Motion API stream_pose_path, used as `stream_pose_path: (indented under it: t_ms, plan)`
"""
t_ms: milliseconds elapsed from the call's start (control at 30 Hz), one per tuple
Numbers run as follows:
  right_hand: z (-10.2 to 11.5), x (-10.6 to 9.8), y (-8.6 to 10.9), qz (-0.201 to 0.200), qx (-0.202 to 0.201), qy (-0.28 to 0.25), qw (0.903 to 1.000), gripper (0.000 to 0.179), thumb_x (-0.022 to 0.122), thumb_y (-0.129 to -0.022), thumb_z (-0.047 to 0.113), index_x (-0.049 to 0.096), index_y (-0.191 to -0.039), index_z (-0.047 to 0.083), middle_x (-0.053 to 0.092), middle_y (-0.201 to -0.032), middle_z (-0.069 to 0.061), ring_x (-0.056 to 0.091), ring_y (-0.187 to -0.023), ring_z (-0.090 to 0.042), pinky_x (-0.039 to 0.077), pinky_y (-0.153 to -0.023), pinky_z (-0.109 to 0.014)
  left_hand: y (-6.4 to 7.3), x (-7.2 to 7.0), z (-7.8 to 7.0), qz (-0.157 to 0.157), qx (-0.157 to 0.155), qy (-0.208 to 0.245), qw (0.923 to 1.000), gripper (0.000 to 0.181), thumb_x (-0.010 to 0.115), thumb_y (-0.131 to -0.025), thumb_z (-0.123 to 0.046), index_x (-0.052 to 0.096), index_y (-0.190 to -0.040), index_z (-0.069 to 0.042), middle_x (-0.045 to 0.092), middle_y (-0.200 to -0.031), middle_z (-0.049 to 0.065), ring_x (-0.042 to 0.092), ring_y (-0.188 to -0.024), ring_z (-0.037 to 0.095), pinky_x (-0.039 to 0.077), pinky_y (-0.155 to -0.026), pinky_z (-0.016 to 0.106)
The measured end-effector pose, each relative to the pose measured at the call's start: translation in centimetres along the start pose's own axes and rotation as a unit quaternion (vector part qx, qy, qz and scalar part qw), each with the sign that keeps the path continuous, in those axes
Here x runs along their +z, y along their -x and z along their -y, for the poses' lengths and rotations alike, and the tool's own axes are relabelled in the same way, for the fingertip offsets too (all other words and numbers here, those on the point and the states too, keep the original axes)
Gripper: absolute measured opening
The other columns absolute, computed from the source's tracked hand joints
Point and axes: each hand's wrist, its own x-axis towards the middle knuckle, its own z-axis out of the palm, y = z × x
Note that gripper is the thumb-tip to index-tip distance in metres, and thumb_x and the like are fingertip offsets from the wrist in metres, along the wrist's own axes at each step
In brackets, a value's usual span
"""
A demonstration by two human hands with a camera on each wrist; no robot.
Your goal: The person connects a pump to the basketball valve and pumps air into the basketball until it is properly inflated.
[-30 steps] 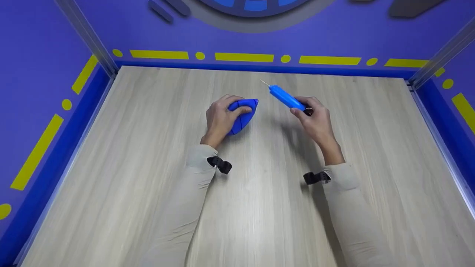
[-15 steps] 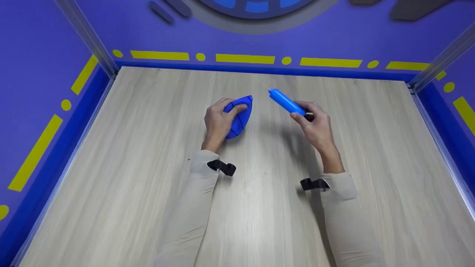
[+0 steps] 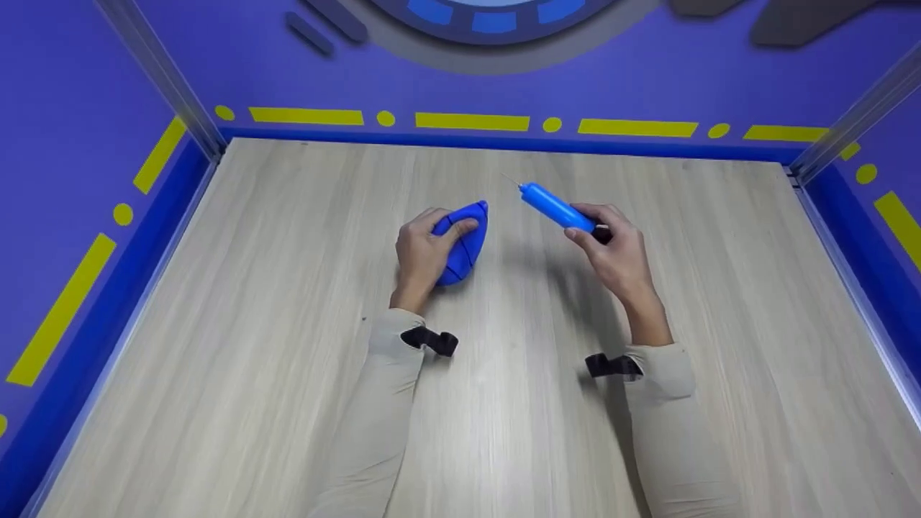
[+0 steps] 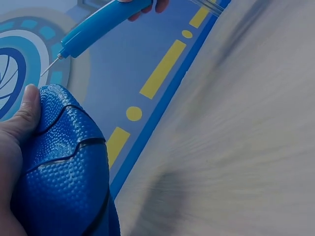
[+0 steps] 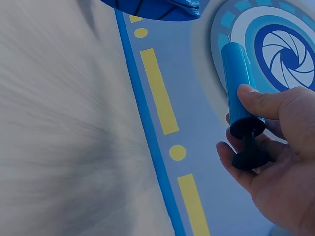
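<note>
My left hand (image 3: 423, 248) grips a deflated blue ball (image 3: 463, 248) with black seams and a pebbled skin. Its thumb presses a dent into the ball (image 4: 69, 152), which looks limp and folded in the left wrist view. A blue hand pump (image 3: 552, 207) with a thin needle (image 4: 51, 65) at its tip is held in my right hand (image 3: 617, 248), thumb and fingers around the barrel's rear. The black plunger handle (image 5: 250, 160) sticks out a little behind the barrel in the right wrist view. The needle points up and left, apart from the ball.
Both hands are over a wood-grain table (image 3: 496, 403). Blue panels with yellow markings (image 3: 471, 121) enclose its back and sides, with metal posts at the corners. Each wrist carries a black camera mount (image 3: 430, 341).
The ball has turned more upright and shifted slightly left and nearer in my left hand. The pump sits slightly lower in view, much as the whole scene does; both grips stay the same.
</note>
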Motion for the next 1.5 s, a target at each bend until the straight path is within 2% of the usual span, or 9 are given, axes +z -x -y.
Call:
stream_pose_path:
  t_ms: [167, 333, 467, 667, 900, 1000, 1133, 1500]
  plan:
    - [0.2, -0.6, -0.1, 0.006, -0.012, 0.011, 0.9998, 0.038, 0.078, -0.098, 0.005, 0.070, -0.134, -0.002, 0.068, -0.126, -0.016, 0.064, -0.110, -0.023, 0.051, -0.092, -0.022, 0.1, -0.1, 0.1, 0.012, -0.002, 0.005, 0.9999, 0.032, 0.087, -0.089, -0.042, 0.083, -0.099, -0.012, 0.076, -0.093, -0.005, 0.069, -0.088, 0.012, 0.054, -0.082, 0.034]
    - [0.1, -1.3, 0.1, 0.009, -0.019, 0.022, 0.9995, 0.037, 0.078, -0.097, 0.003, 0.071, -0.133, -0.002, 0.068, -0.124, -0.017, 0.064, -0.109, -0.024, 0.050, -0.093, -0.020, 0.2, -0.3, 0.4, 0.021, -0.012, 0.039, 0.9989, 0.032, 0.086, -0.090, -0.040, 0.082, -0.101, -0.010, 0.075, -0.095, -0.004, 0.068, -0.089, 0.011, 0.055, -0.084, 0.033]
    - [0.3, -1.6, 0.2, 0.008, -0.028, 0.025, 0.9993, 0.037, 0.078, -0.096, 0.001, 0.070, -0.132, -0.002, 0.069, -0.124, -0.018, 0.064, -0.107, -0.025, 0.049, -0.090, -0.019, 0.2, -0.5, 0.5, 0.027, -0.023, 0.060, 0.9976, 0.033, 0.086, -0.090, -0.039, 0.082, -0.104, -0.009, 0.076, -0.099, -0.004, 0.070, -0.095, 0.013, 0.056, -0.089, 0.035]
    - [0.4, -1.5, 0.3, 0.019, -0.048, 0.025, 0.9983, 0.036, 0.078, -0.095, -0.002, 0.070, -0.130, -0.003, 0.069, -0.124, -0.019, 0.065, -0.107, -0.028, 0.048, -0.089, -0.019, 0.3, -0.5, 0.6, 0.038, -0.021, 0.082, 0.9957, 0.037, 0.087, -0.089, -0.038, 0.083, -0.115, -0.013, 0.078, -0.109, -0.005, 0.071, -0.107, 0.013, 0.055, -0.097, 0.036]
    - [0.4, -1.8, 0.6, 0.036, -0.076, 0.053, 0.9950, 0.036, 0.080, -0.092, -0.004, 0.073, -0.128, -0.001, 0.070, -0.119, -0.016, 0.065, -0.105, -0.023, 0.050, -0.088, -0.018, 0.4, -0.2, 0.7, 0.045, -0.014, 0.088, 0.9950, 0.041, 0.089, -0.086, -0.035, 0.082, -0.124, -0.018, 0.077, -0.120, -0.004, 0.069, -0.118, 0.014, 0.051, -0.104, 0.035]
    - [0.6, -2.1, 0.5, 0.041, -0.084, 0.060, 0.9939, 0.035, 0.080, -0.093, -0.003, 0.073, -0.127, 0.000, 0.071, -0.118, -0.014, 0.066, -0.106, -0.023, 0.050, -0.089, -0.017, 0.3, 0.0, 0.7, 0.040, -0.011, 0.099, 0.9942, 0.040, 0.090, -0.086, -0.034, 0.082, -0.122, -0.019, 0.077, -0.121, -0.004, 0.069, -0.118, 0.014, 0.052, -0.103, 0.035]
    - [0.6, -2.5, 0.7, 0.047, -0.088, 0.066, 0.9928, 0.035, 0.080, -0.092, -0.002, 0.074, -0.127, -0.001, 0.071, -0.117, -0.014, 0.066, -0.106, -0.023, 0.049, -0.090, -0.016, 0.4, 0.2, 0.9, 0.033, -0.014, 0.115, 0.9927, 0.034, 0.090, -0.086, -0.032, 0.084, -0.115, -0.016, 0.079, -0.114, -0.004, 0.071, -0.111, 0.014, 0.054, -0.100, 0.036]
    - [1.4, -2.9, 0.5, 0.057, -0.096, 0.088, 0.9899, 0.031, 0.081, -0.091, -0.002, 0.076, -0.122, 0.000, 0.073, -0.115, -0.011, 0.061, -0.101, -0.021, 0.047, -0.083, -0.022, 0.1, 0.0, 0.7, 0.040, 0.002, 0.117, 0.9923, 0.029, 0.089, -0.087, -0.031, 0.084, -0.108, -0.011, 0.079, -0.106, -0.003, 0.071, -0.104, 0.014, 0.054, -0.097, 0.036]
